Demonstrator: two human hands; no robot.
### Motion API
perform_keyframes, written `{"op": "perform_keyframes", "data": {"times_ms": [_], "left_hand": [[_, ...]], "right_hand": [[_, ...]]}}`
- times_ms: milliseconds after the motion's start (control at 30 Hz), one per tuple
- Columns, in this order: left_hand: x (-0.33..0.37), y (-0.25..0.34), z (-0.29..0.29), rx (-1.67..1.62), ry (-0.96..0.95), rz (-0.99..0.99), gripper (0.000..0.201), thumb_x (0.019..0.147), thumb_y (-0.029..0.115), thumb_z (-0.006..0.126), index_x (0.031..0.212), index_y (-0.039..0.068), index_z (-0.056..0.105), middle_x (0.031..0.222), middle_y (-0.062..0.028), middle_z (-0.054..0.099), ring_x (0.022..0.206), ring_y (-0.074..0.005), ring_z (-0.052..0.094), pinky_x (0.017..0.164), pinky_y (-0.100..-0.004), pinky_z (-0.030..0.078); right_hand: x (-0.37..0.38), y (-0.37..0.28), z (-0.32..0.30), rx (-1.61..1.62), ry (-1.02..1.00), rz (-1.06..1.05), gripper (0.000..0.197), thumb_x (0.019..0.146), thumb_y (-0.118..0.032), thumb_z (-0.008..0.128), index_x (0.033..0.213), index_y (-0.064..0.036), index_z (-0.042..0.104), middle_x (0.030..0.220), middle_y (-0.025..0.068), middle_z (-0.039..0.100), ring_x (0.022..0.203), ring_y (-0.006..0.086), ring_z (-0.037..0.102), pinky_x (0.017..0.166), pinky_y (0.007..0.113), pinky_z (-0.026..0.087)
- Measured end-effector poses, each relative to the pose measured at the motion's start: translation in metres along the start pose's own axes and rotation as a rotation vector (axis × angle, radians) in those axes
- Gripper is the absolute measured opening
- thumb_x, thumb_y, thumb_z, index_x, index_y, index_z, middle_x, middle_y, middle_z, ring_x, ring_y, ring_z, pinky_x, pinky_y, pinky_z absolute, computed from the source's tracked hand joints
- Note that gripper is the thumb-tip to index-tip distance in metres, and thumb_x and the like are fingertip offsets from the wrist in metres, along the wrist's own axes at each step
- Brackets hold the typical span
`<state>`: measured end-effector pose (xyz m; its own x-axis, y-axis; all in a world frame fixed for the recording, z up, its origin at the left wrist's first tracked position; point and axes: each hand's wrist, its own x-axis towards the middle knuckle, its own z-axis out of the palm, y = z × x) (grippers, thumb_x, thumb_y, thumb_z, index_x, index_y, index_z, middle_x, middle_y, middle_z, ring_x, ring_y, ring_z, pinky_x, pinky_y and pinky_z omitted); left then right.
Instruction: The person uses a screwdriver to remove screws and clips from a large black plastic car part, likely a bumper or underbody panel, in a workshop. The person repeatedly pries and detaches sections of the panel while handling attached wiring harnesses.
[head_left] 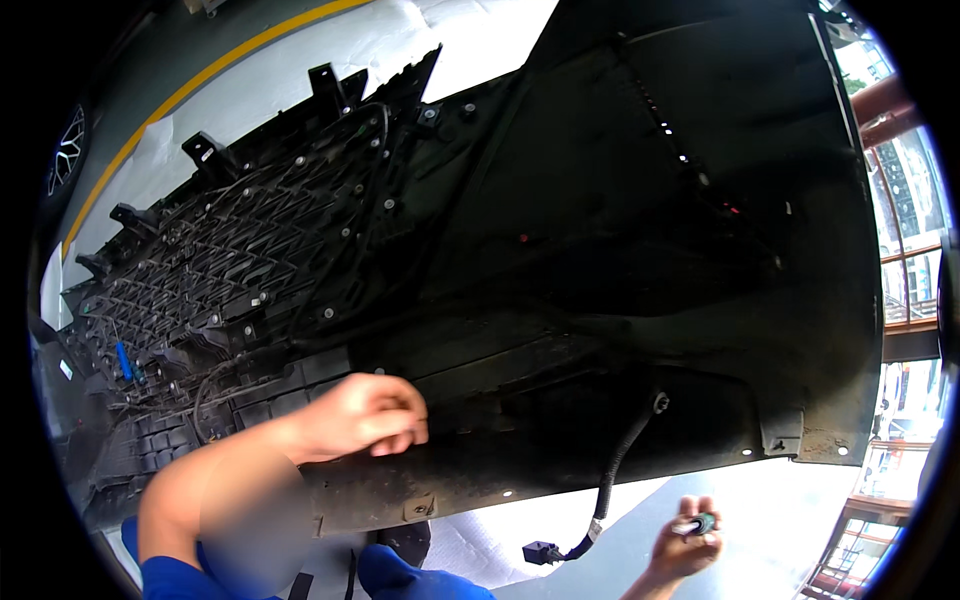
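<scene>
Blue sleeve cloth [180, 582] is wrapping the upper arm at the lower left. Farther left, a silver-spoked wheel [68, 150] is showing at the rim of the view. A black plastic lattice section [220, 240] is spreading across the left of a large black moulded panel [600, 270], a slim blue rod-like piece [123, 360] lying near its left end. The left hand [370, 415] is curling its fingers before the panel's near part; whether it is touching or gripping anything, I cannot tell. Rightward, a black ribbed cable [610, 465] is hanging from the panel, ending in a dark square plug [541, 552]. Well apart from the left, the right hand [685, 548] is clasping a small green-and-silver object [704, 523] just past the near edge.
</scene>
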<state>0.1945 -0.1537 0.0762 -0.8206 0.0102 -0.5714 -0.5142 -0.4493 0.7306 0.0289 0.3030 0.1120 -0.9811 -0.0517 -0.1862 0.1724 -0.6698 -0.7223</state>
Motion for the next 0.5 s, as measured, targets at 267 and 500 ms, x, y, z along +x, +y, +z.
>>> {"op": "perform_keyframes", "data": {"times_ms": [267,500], "left_hand": [[-0.185,-0.047,-0.052,-0.195,-0.039,-0.121,0.018,0.097,0.0,0.051,0.109,-0.002,0.065,0.101,-0.0112,0.071,0.079,-0.0126,0.064,0.068,-0.0268,0.053],[-0.192,-0.09,-0.041,-0.161,-0.227,-0.161,0.021,0.1,0.009,0.052,0.112,-0.001,0.065,0.1,-0.0093,0.07,0.083,-0.0148,0.068,0.066,-0.0267,0.055]], "right_hand": [[-0.039,0.082,-0.036,0.293,0.12,0.622,0.02,0.105,-0.015,0.054,0.09,-0.0025,0.052,0.075,0.009,0.052,0.046,0.0065,0.047,0.036,0.018,0.042],[-0.016,0.065,0.028,0.277,0.031,0.514,0.018,0.101,-0.017,0.06,0.098,0.0004,0.056,0.074,0.004,0.054,0.051,0.0093,0.048,0.043,0.024,0.04]]}}
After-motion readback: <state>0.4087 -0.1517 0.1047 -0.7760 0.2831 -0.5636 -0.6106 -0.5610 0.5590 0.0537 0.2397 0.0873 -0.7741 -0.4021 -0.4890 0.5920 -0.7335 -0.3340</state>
